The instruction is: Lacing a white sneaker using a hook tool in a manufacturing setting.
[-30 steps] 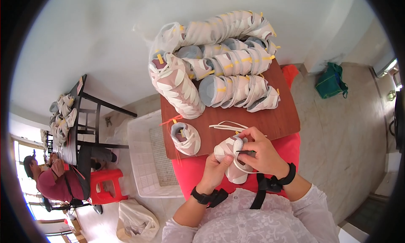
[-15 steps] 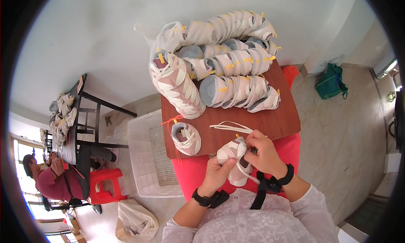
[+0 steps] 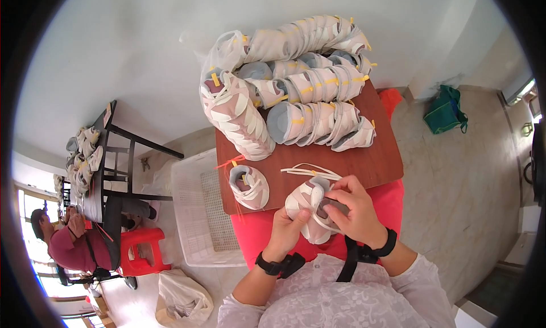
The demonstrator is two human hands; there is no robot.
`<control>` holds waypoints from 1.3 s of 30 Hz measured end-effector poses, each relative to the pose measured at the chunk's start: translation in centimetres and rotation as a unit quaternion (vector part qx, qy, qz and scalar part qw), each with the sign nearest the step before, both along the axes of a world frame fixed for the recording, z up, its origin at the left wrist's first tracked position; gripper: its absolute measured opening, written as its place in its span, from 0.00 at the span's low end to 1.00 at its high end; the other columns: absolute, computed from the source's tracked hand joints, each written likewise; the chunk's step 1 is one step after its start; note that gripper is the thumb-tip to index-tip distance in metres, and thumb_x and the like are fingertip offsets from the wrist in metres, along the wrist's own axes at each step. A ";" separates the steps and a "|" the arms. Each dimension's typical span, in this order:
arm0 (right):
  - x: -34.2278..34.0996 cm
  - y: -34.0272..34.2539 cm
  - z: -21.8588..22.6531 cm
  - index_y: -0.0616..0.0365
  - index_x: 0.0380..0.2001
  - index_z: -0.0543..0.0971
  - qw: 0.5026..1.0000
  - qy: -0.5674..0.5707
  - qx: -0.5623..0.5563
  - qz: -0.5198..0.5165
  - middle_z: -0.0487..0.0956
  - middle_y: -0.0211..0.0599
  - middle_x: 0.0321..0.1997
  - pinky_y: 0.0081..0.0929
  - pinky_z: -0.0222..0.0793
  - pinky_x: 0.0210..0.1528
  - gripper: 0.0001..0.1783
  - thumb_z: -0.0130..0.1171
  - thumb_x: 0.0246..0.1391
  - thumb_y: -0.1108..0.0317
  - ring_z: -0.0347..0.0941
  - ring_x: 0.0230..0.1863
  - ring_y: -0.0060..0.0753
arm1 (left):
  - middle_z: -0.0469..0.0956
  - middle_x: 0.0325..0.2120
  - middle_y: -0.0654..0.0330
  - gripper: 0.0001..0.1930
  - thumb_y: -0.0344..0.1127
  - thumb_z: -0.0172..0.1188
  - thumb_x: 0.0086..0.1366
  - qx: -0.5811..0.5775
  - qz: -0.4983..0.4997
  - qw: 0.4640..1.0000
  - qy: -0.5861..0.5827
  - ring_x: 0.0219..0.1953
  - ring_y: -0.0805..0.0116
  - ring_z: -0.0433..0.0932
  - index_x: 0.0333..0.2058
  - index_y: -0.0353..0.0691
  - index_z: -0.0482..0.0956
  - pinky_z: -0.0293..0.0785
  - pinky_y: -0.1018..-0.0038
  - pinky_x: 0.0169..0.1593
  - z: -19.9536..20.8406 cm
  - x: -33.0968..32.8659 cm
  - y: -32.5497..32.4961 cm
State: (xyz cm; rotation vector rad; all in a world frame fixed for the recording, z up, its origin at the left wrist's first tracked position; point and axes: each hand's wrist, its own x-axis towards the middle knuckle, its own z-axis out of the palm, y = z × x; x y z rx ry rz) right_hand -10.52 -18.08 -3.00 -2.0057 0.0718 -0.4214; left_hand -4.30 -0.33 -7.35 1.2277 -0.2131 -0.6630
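Observation:
A small pink-and-white shoe upper (image 3: 301,197) is tilted over my lap at the table's near edge. My left hand (image 3: 286,230) grips it from the left, thumb on top. On its right side, my right hand (image 3: 359,211) has thumb and fingers closed at the opening, pinching what looks like a white shoelace (image 3: 323,223) that loops below the fingers; the fingertips are partly hidden. Loose white laces (image 3: 310,170) lie on the brown table (image 3: 382,163) just beyond. A laced shoe upper (image 3: 249,187) stands to the left, beside red strings (image 3: 230,161).
Rows of nested shoe uppers (image 3: 318,123) cover the table's far part. A white plastic crate (image 3: 196,237) stands on the floor at left, near a cloth sack (image 3: 183,296). Farther left, a co-worker (image 3: 74,248) sits by a black table (image 3: 105,157) and red stool (image 3: 145,251). A green bag (image 3: 445,110) lies right.
The shoe upper has turned in my left hand and shifted slightly up and left. My right hand has moved over its opening, and the lace that stretched toward my right wrist now curves beneath the fingers.

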 end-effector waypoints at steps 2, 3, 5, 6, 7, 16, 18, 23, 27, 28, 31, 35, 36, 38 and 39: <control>0.8 -0.2 0.4 0.60 0.32 0.80 0.999 -0.026 -0.026 -0.026 0.71 0.37 0.35 0.30 0.67 0.36 0.11 0.64 0.40 0.73 0.69 0.35 0.36 | 0.79 0.38 0.64 0.14 0.37 0.58 0.65 -0.020 -0.010 1.000 0.020 0.38 0.79 0.75 0.45 0.35 0.76 0.73 0.78 0.42 -0.2 -0.1 0.0; 1.1 -0.3 0.9 0.60 0.31 0.80 0.997 -0.041 -0.057 0.013 0.70 0.37 0.36 0.31 0.66 0.37 0.11 0.64 0.39 0.73 0.69 0.36 0.37 | 0.79 0.38 0.64 0.14 0.37 0.58 0.65 -0.021 -0.012 1.000 0.017 0.38 0.79 0.75 0.45 0.35 0.76 0.73 0.78 0.42 -0.3 -0.1 0.1; 1.3 -0.3 1.0 0.61 0.31 0.80 0.993 -0.056 -0.088 0.051 0.70 0.37 0.36 0.31 0.66 0.37 0.11 0.64 0.39 0.73 0.68 0.37 0.38 | 0.79 0.38 0.64 0.14 0.36 0.58 0.65 -0.022 -0.016 1.000 0.014 0.38 0.78 0.75 0.45 0.35 0.76 0.73 0.78 0.42 -0.4 -0.1 0.2; 1.3 -0.4 0.7 0.61 0.31 0.79 0.994 -0.036 -0.083 0.061 0.70 0.38 0.36 0.32 0.66 0.39 0.11 0.63 0.39 0.73 0.68 0.38 0.39 | 0.79 0.38 0.64 0.13 0.36 0.57 0.65 -0.020 -0.015 1.000 0.011 0.38 0.79 0.75 0.45 0.35 0.76 0.73 0.78 0.42 -0.3 -0.1 0.2; 1.4 -0.4 0.4 0.61 0.31 0.79 0.994 -0.016 -0.079 0.071 0.70 0.38 0.36 0.33 0.65 0.40 0.11 0.62 0.40 0.72 0.68 0.39 0.40 | 0.79 0.38 0.64 0.13 0.36 0.57 0.65 -0.017 -0.014 1.000 0.009 0.38 0.79 0.75 0.45 0.35 0.76 0.73 0.78 0.42 -0.3 0.0 0.1; 1.5 -0.1 -1.1 0.64 0.32 0.77 0.997 -0.011 -0.057 0.053 0.70 0.41 0.35 0.34 0.66 0.39 0.12 0.59 0.40 0.72 0.68 0.38 0.42 | 0.79 0.37 0.64 0.12 0.34 0.56 0.65 0.003 -0.004 1.000 0.000 0.38 0.79 0.75 0.44 0.34 0.76 0.73 0.79 0.41 0.5 -0.2 -0.7; 1.1 0.2 -1.3 0.64 0.31 0.76 0.998 0.021 -0.030 0.049 0.70 0.40 0.35 0.33 0.66 0.39 0.11 0.59 0.40 0.73 0.68 0.38 0.42 | 0.79 0.37 0.64 0.11 0.33 0.56 0.65 0.024 -0.005 1.000 -0.004 0.37 0.79 0.75 0.44 0.34 0.76 0.73 0.79 0.41 0.6 -0.4 -0.7; 1.3 0.2 -1.4 0.64 0.29 0.76 0.998 0.045 -0.046 0.018 0.69 0.40 0.35 0.31 0.66 0.36 0.09 0.60 0.41 0.74 0.68 0.35 0.40 | 0.79 0.36 0.63 0.12 0.34 0.56 0.65 0.027 -0.002 1.000 -0.004 0.36 0.79 0.75 0.44 0.33 0.76 0.73 0.79 0.40 0.9 -0.4 -0.8; 1.0 0.1 -0.3 0.64 0.30 0.76 0.999 -0.029 -0.005 -0.015 0.70 0.41 0.36 0.32 0.64 0.39 0.10 0.61 0.41 0.73 0.68 0.38 0.39 | 0.78 0.37 0.62 0.13 0.34 0.56 0.65 -0.024 0.039 0.998 0.043 0.37 0.77 0.76 0.46 0.34 0.74 0.74 0.78 0.41 0.5 0.4 0.1; 0.9 0.0 0.1 0.64 0.31 0.76 0.994 -0.066 -0.001 -0.090 0.71 0.40 0.36 0.31 0.64 0.39 0.10 0.62 0.42 0.73 0.68 0.36 0.38 | 0.78 0.38 0.61 0.14 0.34 0.56 0.65 -0.044 0.056 0.996 0.051 0.38 0.76 0.76 0.47 0.35 0.73 0.74 0.77 0.42 0.5 0.6 0.2; -0.9 -1.3 0.0 0.63 0.32 0.76 0.998 0.049 0.050 -0.008 0.73 0.37 0.32 0.26 0.66 0.35 0.12 0.64 0.42 0.72 0.69 0.30 0.32 | 0.78 0.39 0.59 0.13 0.34 0.54 0.66 -0.069 0.078 0.992 0.072 0.39 0.73 0.77 0.47 0.35 0.73 0.74 0.74 0.44 1.2 1.0 0.1; -3.6 0.9 -0.3 0.61 0.33 0.76 0.939 0.187 0.272 0.094 0.76 0.29 0.31 0.18 0.66 0.33 0.08 0.62 0.49 0.71 0.70 0.30 0.17 | 0.79 0.38 0.58 0.13 0.34 0.53 0.67 -0.088 0.059 0.994 0.041 0.39 0.71 0.77 0.46 0.34 0.73 0.74 0.73 0.45 0.4 0.9 -0.1; -3.8 0.9 -0.2 0.61 0.33 0.76 0.939 0.187 0.272 0.092 0.76 0.29 0.31 0.18 0.66 0.33 0.08 0.62 0.49 0.71 0.70 0.30 0.17 | 0.78 0.39 0.57 0.15 0.36 0.54 0.67 -0.079 0.059 0.995 0.024 0.41 0.69 0.77 0.49 0.35 0.71 0.74 0.71 0.46 0.2 0.9 -0.1; -4.0 0.6 0.0 0.62 0.32 0.76 0.955 0.192 0.219 0.064 0.77 0.30 0.28 0.19 0.66 0.31 0.08 0.61 0.51 0.69 0.71 0.28 0.18 | 0.77 0.40 0.56 0.18 0.37 0.54 0.66 -0.070 0.059 0.996 0.007 0.43 0.67 0.77 0.53 0.37 0.68 0.74 0.69 0.47 0.0 0.9 0.0; -4.0 0.5 0.0 0.63 0.32 0.76 0.961 0.194 0.192 0.051 0.78 0.31 0.26 0.20 0.66 0.29 0.08 0.61 0.52 0.69 0.72 0.27 0.19 | 0.77 0.41 0.56 0.18 0.37 0.54 0.66 -0.073 0.049 0.996 0.013 0.43 0.67 0.77 0.53 0.37 0.68 0.74 0.69 0.47 0.1 1.0 0.1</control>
